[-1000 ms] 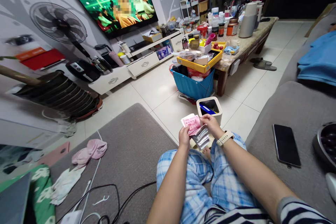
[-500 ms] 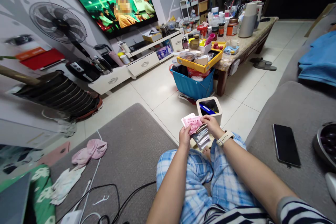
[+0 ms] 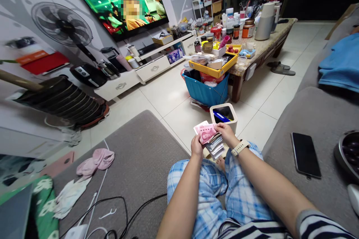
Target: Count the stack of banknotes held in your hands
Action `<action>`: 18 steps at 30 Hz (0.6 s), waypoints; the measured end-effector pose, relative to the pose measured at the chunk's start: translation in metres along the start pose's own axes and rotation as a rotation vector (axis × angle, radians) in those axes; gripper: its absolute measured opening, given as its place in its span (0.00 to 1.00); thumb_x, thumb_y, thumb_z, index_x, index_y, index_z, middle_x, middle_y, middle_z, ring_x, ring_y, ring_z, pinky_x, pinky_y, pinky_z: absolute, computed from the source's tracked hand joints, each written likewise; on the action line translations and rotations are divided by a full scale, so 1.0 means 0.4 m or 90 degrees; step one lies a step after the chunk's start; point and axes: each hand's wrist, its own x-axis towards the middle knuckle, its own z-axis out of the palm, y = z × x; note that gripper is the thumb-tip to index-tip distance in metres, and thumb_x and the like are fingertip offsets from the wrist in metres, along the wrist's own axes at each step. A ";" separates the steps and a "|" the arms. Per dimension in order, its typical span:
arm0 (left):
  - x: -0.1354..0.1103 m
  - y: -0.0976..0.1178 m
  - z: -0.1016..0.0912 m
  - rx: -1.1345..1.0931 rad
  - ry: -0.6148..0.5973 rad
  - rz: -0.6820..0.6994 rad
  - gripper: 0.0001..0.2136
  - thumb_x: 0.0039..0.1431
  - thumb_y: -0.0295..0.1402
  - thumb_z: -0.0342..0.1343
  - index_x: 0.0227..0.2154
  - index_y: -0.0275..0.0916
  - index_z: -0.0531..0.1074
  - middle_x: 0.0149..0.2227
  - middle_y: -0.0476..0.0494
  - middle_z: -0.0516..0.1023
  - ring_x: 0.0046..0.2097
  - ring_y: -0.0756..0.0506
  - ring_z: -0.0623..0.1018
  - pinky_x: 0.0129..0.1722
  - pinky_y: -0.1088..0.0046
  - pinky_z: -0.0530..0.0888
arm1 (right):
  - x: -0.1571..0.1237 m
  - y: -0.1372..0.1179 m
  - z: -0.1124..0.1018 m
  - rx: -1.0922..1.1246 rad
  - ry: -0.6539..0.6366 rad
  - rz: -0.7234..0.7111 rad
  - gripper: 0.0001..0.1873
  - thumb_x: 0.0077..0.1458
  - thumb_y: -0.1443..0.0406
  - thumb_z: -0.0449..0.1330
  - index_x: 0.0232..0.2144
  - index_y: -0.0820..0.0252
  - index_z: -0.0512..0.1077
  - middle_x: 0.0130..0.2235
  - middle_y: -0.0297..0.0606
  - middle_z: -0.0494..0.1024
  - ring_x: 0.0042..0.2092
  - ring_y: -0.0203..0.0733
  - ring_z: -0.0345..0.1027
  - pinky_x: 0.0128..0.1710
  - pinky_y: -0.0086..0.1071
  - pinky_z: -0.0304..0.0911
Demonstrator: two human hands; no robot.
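Note:
Pink banknotes [image 3: 206,133] are held out over my lap between both hands. My left hand [image 3: 197,146] is closed on their lower left side, thumb on top. With its fingertips my right hand [image 3: 226,134] pinches the upper right edge of the front pink note. Beneath the pink notes hangs a fanned stack of greyish papers or notes [image 3: 215,147]; which hand bears it is hard to make out. A pale-rimmed bin [image 3: 236,113] with a blue wrapper [image 3: 221,116] inside stands just beyond my hands.
A black phone [image 3: 305,155] and a bowl of dark fruit [image 3: 352,151] lie right on the grey sofa. Pink cloth [image 3: 97,161] and black cables [image 3: 126,203] are on the left. Ahead stand a blue basket [image 3: 209,90] and a crowded table [image 3: 244,68].
The front pink note has turned flatter towards me, so its printed portrait shows more clearly. My left fingers have shifted slightly; my right hand stays nearly in place.

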 end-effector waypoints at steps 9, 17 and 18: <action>0.001 0.001 0.001 0.010 -0.005 0.008 0.11 0.41 0.38 0.60 0.27 0.35 0.74 0.25 0.45 0.76 0.26 0.48 0.74 0.27 0.73 0.69 | -0.004 -0.006 0.001 0.011 -0.007 -0.018 0.12 0.39 0.58 0.65 0.20 0.60 0.69 0.23 0.31 0.69 0.27 0.37 0.60 0.32 0.33 0.55; 0.003 -0.002 -0.004 0.022 -0.019 0.019 0.10 0.42 0.37 0.59 0.27 0.36 0.74 0.25 0.46 0.76 0.26 0.48 0.74 0.26 0.74 0.67 | -0.001 -0.002 0.000 0.015 -0.018 -0.020 0.12 0.39 0.58 0.65 0.21 0.60 0.69 0.24 0.31 0.69 0.27 0.36 0.60 0.32 0.32 0.55; 0.004 -0.003 -0.005 0.023 -0.019 0.022 0.10 0.42 0.37 0.59 0.26 0.36 0.73 0.24 0.46 0.75 0.25 0.48 0.73 0.25 0.74 0.67 | -0.001 -0.001 0.000 0.017 -0.019 -0.020 0.12 0.39 0.58 0.65 0.21 0.60 0.69 0.23 0.32 0.69 0.27 0.36 0.60 0.31 0.32 0.54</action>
